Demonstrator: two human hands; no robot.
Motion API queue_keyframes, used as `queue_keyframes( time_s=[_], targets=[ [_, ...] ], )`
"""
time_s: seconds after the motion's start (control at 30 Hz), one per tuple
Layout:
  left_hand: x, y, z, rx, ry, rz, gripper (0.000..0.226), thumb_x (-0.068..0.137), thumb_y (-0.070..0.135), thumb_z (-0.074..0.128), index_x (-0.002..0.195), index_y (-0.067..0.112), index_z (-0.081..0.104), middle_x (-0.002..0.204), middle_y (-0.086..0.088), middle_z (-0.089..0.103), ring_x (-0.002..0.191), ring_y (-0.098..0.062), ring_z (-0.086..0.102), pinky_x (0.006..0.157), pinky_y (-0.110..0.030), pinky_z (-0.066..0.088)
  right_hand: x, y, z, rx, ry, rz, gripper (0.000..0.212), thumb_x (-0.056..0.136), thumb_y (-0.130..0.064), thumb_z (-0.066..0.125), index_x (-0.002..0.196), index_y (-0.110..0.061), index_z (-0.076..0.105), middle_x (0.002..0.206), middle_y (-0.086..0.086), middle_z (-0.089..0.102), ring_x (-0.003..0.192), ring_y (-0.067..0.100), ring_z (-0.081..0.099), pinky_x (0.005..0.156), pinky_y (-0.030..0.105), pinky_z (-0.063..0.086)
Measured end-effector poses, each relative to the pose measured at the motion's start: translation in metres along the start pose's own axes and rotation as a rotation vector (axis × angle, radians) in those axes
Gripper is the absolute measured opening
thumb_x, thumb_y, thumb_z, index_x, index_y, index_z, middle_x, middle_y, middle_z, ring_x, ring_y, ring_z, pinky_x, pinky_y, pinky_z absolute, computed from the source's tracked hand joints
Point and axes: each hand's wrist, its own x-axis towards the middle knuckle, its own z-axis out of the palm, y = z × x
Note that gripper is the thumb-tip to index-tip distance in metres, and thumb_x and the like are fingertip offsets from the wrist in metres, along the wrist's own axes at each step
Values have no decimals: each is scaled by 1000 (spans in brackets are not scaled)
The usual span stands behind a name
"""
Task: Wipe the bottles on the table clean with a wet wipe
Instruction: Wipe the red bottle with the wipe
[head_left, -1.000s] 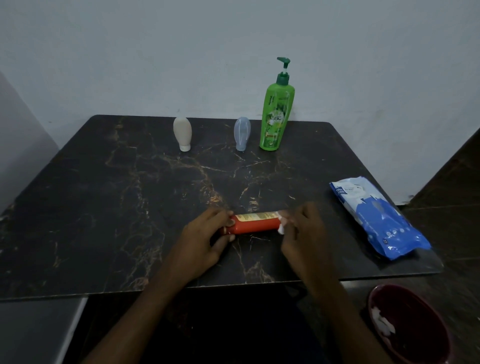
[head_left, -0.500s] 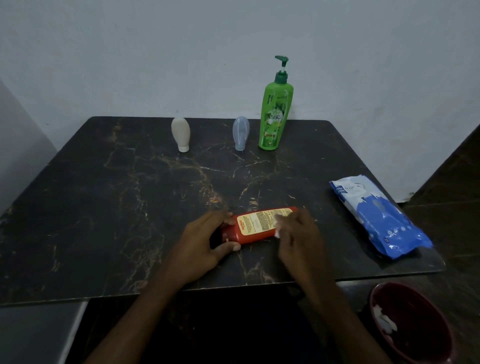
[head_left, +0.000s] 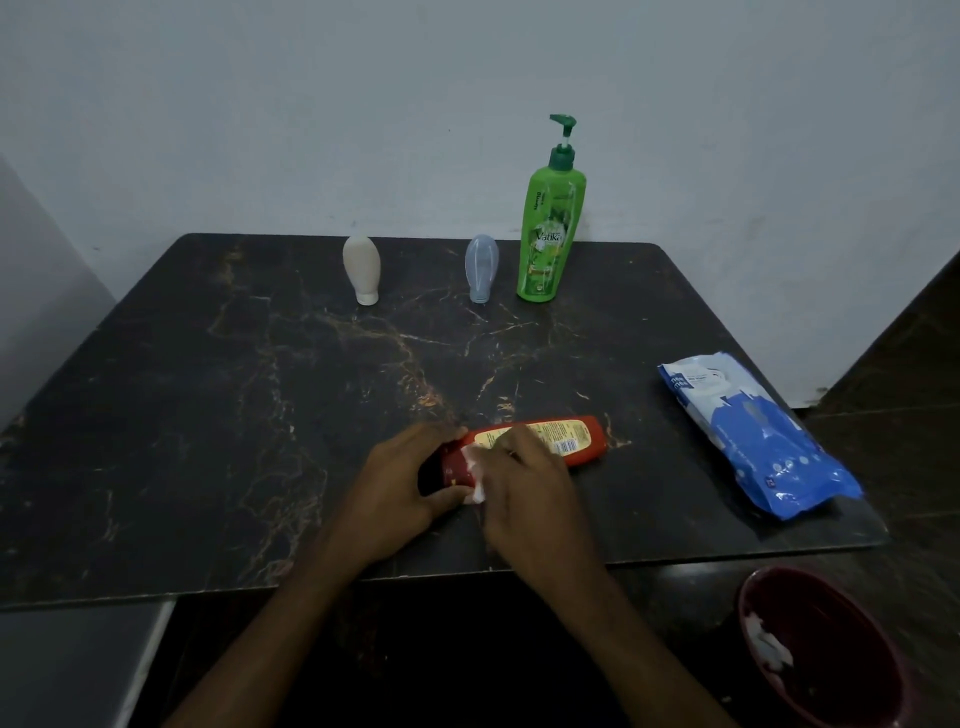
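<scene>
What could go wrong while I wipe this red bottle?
The red bottle lies on its side, the left hand gripping only one end; a hard stroke with the wipe in the right hand might roll or skid it. It lies near the front edge of the table, so it could slip off.

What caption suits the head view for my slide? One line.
Left hand grips a lying red bottle while the right hand holds a white wipe against it.
</scene>
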Motion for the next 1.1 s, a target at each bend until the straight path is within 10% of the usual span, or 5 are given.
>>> queue_keyframes(
  time_s=[0.3,0.6,0.93,1.1],
  targets=[
    [1,1,1,-24,-36,-43,69,79,43,83,140,30,53,138,13,56,124,-2,50,100,-23,47,37,85,-55,-155,-18,502,32,92,-26,62,124,-18,62,130,10,53,115,22,55,98,44,50],
    [1,2,1,2,-36,-48,69,80,44,82,140,30,52,139,13,55,124,-2,49,101,-23,45,45,53,-46,-343,-141,333,50,84,-32,72,131,-23,56,132,6,49,118,19,51,96,34,48],
    [0,0,2,-31,14,16,61,76,39,86,130,29,59,124,17,63,112,2,58,96,-21,49,35,1,-23,68,-172,82,30,95,-20,59,125,-20,61,122,-5,47,109,9,51,91,23,40],
    [2,0,1,20,-47,-12,65,84,42,79,142,27,54,138,13,55,127,-1,47,104,-19,38,53,56,-47,-175,-222,187,34,92,-27,62,125,-31,60,129,1,46,117,17,45,100,41,46]
  ],
)
